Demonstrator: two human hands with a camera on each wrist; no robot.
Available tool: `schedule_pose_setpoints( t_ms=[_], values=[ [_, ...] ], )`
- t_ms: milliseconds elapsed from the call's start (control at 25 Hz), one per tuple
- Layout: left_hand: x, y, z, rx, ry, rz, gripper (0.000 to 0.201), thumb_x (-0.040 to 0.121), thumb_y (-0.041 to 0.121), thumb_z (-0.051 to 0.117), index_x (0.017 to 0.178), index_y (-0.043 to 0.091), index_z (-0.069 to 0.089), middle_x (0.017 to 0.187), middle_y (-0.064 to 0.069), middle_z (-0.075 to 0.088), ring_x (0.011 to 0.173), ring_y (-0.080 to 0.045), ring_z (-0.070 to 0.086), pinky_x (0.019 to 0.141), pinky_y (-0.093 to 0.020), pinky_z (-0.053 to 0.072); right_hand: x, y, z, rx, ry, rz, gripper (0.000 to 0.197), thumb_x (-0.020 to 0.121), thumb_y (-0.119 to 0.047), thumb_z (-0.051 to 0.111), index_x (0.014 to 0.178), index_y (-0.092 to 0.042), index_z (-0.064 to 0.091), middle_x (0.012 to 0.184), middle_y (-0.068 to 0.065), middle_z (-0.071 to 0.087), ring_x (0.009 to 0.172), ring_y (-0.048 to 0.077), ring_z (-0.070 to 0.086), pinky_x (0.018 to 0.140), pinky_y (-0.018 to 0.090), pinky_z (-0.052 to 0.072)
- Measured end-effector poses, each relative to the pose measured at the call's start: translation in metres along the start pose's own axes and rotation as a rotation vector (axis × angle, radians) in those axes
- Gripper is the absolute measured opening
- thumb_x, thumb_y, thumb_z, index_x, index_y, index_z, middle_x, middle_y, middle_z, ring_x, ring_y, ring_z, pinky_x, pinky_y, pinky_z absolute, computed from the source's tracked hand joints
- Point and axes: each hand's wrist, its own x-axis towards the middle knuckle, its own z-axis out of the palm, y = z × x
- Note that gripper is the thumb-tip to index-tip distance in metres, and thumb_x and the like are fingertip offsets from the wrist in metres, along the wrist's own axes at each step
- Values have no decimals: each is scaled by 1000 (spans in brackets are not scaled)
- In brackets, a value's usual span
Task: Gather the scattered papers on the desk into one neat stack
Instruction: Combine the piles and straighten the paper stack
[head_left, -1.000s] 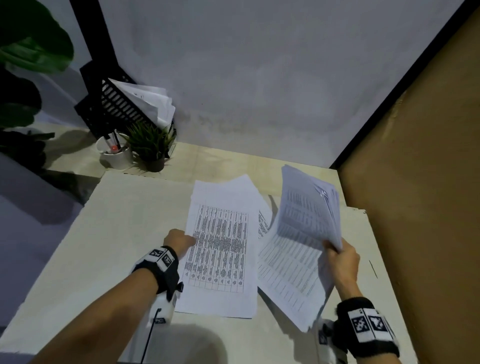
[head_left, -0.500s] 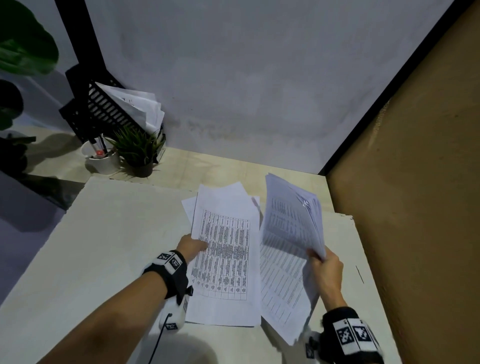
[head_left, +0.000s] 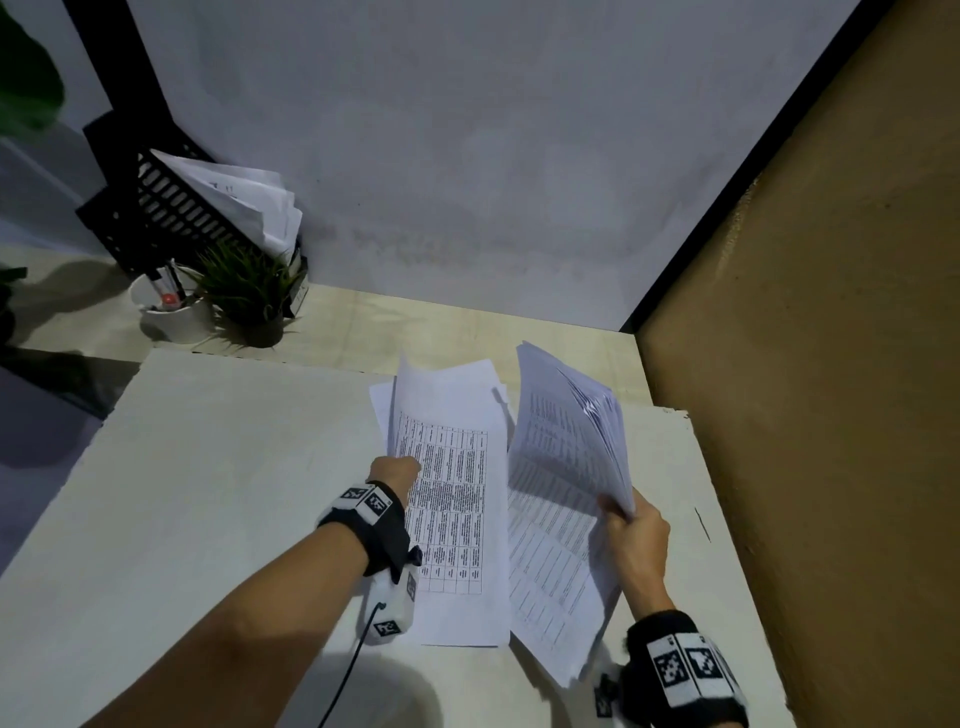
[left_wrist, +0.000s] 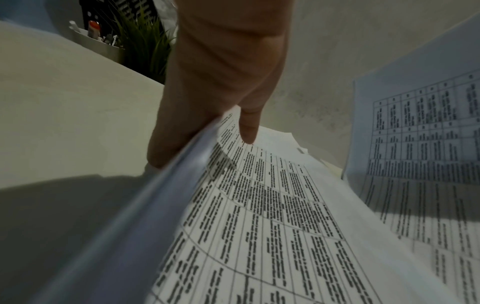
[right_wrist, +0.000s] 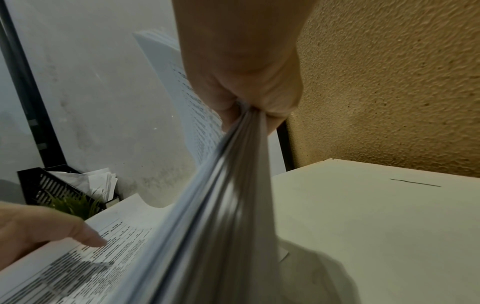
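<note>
A printed table sheet (head_left: 452, 499) lies mid-desk on top of other white sheets (head_left: 382, 410). My left hand (head_left: 402, 465) pinches its left edge, which curls up off the desk. In the left wrist view the thumb (left_wrist: 248, 127) lies on top of the sheet (left_wrist: 259, 226) and the fingers go beneath it. My right hand (head_left: 618, 512) grips a thick bundle of papers (head_left: 566, 467) by its right edge, tilted up on end just right of the flat sheets. The right wrist view shows the bundle (right_wrist: 228, 195) clamped between thumb and fingers (right_wrist: 270, 102).
A black file tray (head_left: 156, 208) with loose papers stands at the back left. In front of it are a white cup of pens (head_left: 176, 317) and a small potted plant (head_left: 249, 296). A brown textured wall (head_left: 805, 364) borders the desk (head_left: 208, 493) on the right.
My left hand has lifted the left edge of the table sheet, which lay flat before. The right hand's bundle has come closer to the flat sheets and stands more upright.
</note>
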Motion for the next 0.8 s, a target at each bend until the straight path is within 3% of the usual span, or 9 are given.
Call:
schedule_pose_setpoints(
  t_ms=[80, 160, 200, 320, 440, 560, 680, 760, 800],
  values=[
    [7, -5, 1, 0, -25, 2, 21, 78, 4, 51, 96, -7, 56, 70, -13, 54, 76, -28, 55, 70, -32, 43, -1, 0, 0, 9, 2, 2, 15, 86, -1, 50, 84, -13, 60, 78, 12, 61, 77, 29, 59, 69, 35, 48],
    [11, -8, 2, 31, -10, 15, 32, 76, 9, 53, 103, -7, 57, 85, -19, 61, 82, -31, 59, 76, -33, 47, -3, -1, -2, 17, 1, 0, 16, 86, 0, 50, 84, -13, 59, 77, 11, 60, 77, 29, 59, 68, 33, 48],
    [9, -7, 1, 49, -22, 30, 30, 76, 9, 52, 101, -6, 56, 82, -18, 59, 77, -30, 57, 72, -32, 46, -4, -2, -2, 19, 3, 1, 17, 86, 1, 49, 85, -13, 60, 77, 10, 60, 77, 28, 58, 69, 34, 48],
    [-9, 2, -2, 43, -102, 55, 2, 81, 2, 46, 82, 2, 44, 62, -6, 35, 54, -18, 33, 55, -28, 28, -4, -1, -5, 18, 17, 4, 22, 84, 4, 49, 89, -12, 63, 81, 10, 61, 80, 27, 58, 73, 35, 49],
    [-9, 1, -5, 116, -229, 104, 7, 86, 2, 51, 83, 3, 44, 65, -4, 42, 57, -16, 40, 61, -30, 40, -2, -1, -8, 12, 28, -9, 26, 83, 8, 48, 93, -9, 65, 84, 10, 62, 82, 25, 58, 73, 30, 45],
    [-4, -11, -3, 208, -206, 175, 22, 82, 5, 59, 65, 11, 46, 66, -2, 48, 59, -13, 46, 65, -28, 45, -2, 0, -13, 10, 39, 0, 22, 83, 6, 49, 86, -11, 64, 80, 9, 62, 79, 24, 57, 71, 30, 43],
    [-6, -16, -17, 206, -134, 169, 21, 85, 3, 56, 67, 1, 45, 62, -7, 45, 54, -17, 42, 48, -23, 40, -1, 1, -24, 24, 61, 19, 20, 84, 4, 50, 79, -12, 61, 75, 10, 60, 76, 24, 56, 69, 31, 42],
    [-4, -17, -39, 234, -123, 149, 18, 87, 4, 55, 73, -3, 45, 66, -11, 47, 58, -20, 44, 50, -24, 39, 0, 0, -37, 15, 81, 12, 20, 85, 3, 52, 74, -12, 59, 73, 10, 59, 75, 24, 55, 68, 30, 41],
    [-2, -17, -51, 253, -127, 141, 18, 87, 7, 57, 83, -9, 48, 70, -12, 49, 63, -22, 46, 55, -26, 39, 2, 1, -45, 3, 100, 12, 19, 85, 2, 52, 72, -11, 58, 73, 11, 59, 75, 24, 55, 68, 31, 40]
  ],
)
